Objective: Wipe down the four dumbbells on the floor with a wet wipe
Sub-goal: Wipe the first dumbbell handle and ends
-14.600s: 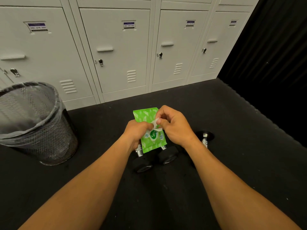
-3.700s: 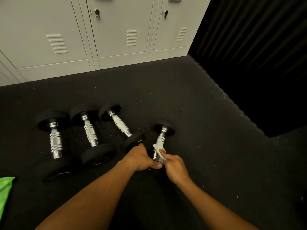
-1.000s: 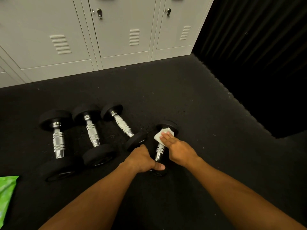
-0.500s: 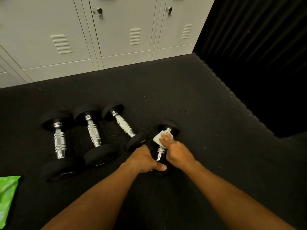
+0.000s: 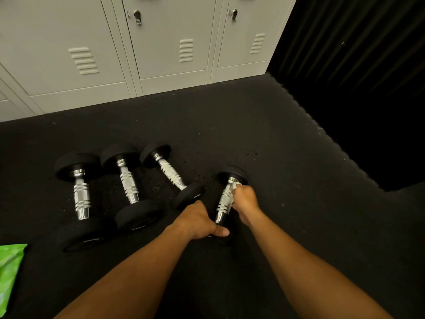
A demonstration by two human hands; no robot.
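Several dumbbells with black ends and chrome handles lie on the dark floor. The rightmost dumbbell [image 5: 225, 199] is between my hands. My left hand [image 5: 197, 221] grips its near black end, thumb across the front. My right hand [image 5: 245, 200] is curled against the right side of the chrome handle and holds a white wet wipe [image 5: 235, 185], of which only a small bit shows near the far end. To the left lie the far-left dumbbell [image 5: 81, 196], the second dumbbell [image 5: 128, 185] and the third, angled dumbbell [image 5: 171, 174].
A green wet-wipe pack [image 5: 9, 272] lies on the floor at the lower left edge. Grey lockers [image 5: 161, 42] line the back wall. A black ribbed wall [image 5: 356, 77] closes off the right side, with a raised mat edge along it.
My right hand has slid with the wipe from the far black end back onto the right side of the chrome handle. My left hand has stayed on the near end.
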